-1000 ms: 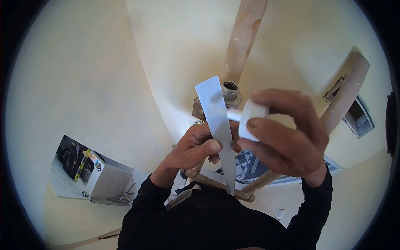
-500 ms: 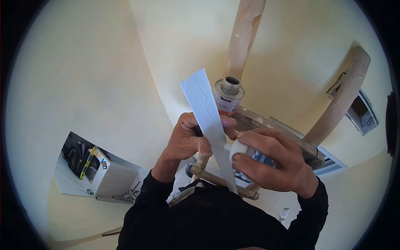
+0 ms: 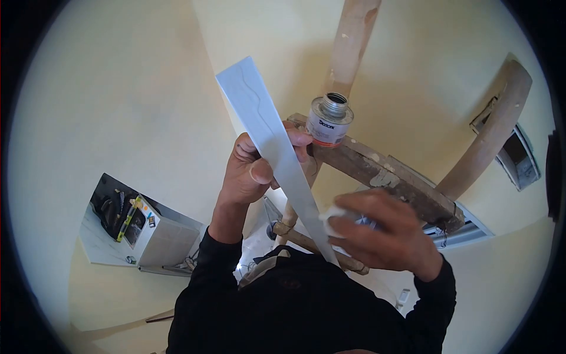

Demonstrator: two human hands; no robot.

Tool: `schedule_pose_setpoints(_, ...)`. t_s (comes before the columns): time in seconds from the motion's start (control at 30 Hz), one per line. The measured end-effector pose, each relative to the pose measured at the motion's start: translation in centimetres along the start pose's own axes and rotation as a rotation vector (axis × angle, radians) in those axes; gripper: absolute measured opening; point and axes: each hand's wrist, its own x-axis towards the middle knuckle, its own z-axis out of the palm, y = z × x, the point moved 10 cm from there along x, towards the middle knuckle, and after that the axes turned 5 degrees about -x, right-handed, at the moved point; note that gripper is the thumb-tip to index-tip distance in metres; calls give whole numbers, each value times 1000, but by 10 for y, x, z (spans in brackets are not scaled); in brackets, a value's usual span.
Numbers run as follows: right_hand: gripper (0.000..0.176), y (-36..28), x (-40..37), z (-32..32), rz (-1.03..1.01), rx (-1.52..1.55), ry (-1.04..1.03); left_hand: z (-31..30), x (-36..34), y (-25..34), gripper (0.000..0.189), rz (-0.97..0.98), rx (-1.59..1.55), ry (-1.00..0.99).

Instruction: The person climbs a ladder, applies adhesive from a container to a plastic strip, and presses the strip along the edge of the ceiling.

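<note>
My left hand (image 3: pixel 243 171) grips a long white strip (image 3: pixel 282 154), thumb on its face and fingers round its far edge. A wavy line of something wet-looking runs along the strip's upper part. Blurred by motion, my right hand (image 3: pixel 389 233) pinches a white brush cap (image 3: pixel 335 213) against the strip's lower half; its short stem points at the strip. Just beyond my left fingertips, a small metal can labelled Dextone (image 3: pixel 330 125) stands with its threaded neck uncapped.
The can rests on a paint-spotted wooden beam (image 3: pixel 377 171), part of a scaffold with a pole (image 3: pixel 354 41) rising behind it. A curved pole (image 3: pixel 489 130) leans by a wall opening (image 3: pixel 516 156). At lower left, a marble-look ledge (image 3: pixel 106 242) carries tools.
The strip has shifted up and left with my left hand. My right hand stays low on it with the cap, now blurred. The view has moved slightly.
</note>
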Motion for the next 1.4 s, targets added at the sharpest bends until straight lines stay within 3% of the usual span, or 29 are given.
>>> schedule_pose_setpoints(0.03, 43, 6, 3, -12, 54, 62, 39, -9, -2, -2, 78, -28, -25, 58)
schedule_pose_setpoints(0.1, 48, 15, 19, -55, 82, 17, 246, -10, -3, -3, 87, -55, 22, 89)
schedule_pose_setpoints(0.13, 50, 13, 33, -71, 2, -54, 316, -12, -3, -6, 98, -81, 58, 122)
schedule_pose_setpoints(0.2, 52, 22, 63, -82, -74, -135, 393, -11, 0, -11, 95, -62, 34, 93)
schedule_pose_setpoints(0.27, 50, 8, 77, -85, -329, -224, 529, 0, 3, -12, 93, -40, -2, 65)
schedule_pose_setpoints(0.37, 47, -1, 86, -68, -322, -237, 538, 3, 2, -13, 89, -72, -34, 160)
schedule_pose_setpoints(0.47, 44, -3, 80, -45, -242, -234, 394, -11, -4, -13, 86, -57, -98, 248)
schedule_pose_setpoints(0.57, 38, -7, 61, -29, -228, -224, 381, -18, -2, -17, 85, -122, -58, 316)
schedule_pose_setpoints(0.67, 30, -9, 35, -14, -190, -245, 283, -2, 12, -13, 85, -50, -113, 102)
schedule_pose_setpoints(0.77, 29, -4, 16, 3, -126, -214, 143, -19, 8, -20, 87, -107, -77, 92)
schedule_pose_setpoints(0.83, 30, 10, 10, 17, 33, -51, -87, -27, 9, -20, 88, -106, -102, 77)
schedule_pose_setpoints(0.87, 30, 12, 12, 6, 42, -53, -92, -28, 10, -22, 89, -100, -114, 63)
schedule_pose_setpoints(0.93, 41, 31, 29, -46, 165, -61, 114, -30, 10, -24, 91, -98, -146, 114)
schedule_pose_setpoints(1.0, 39, 57, 49, -79, 287, -127, 211, -33, 13, -22, 91, -50, -135, 76)
schedule_pose_setpoints(1.17, 31, 117, 85, -52, 291, -77, 24, -31, 14, -22, 92, -20, -162, 76)
schedule_pose_setpoints(1.33, 25, 130, 91, -25, 210, 1, 22, -35, 14, -21, 94, -33, -141, 71)
schedule_pose_setpoints(1.4, 26, 134, 89, -12, 211, 24, -8, -36, 15, -22, 99, -65, 36, 127)
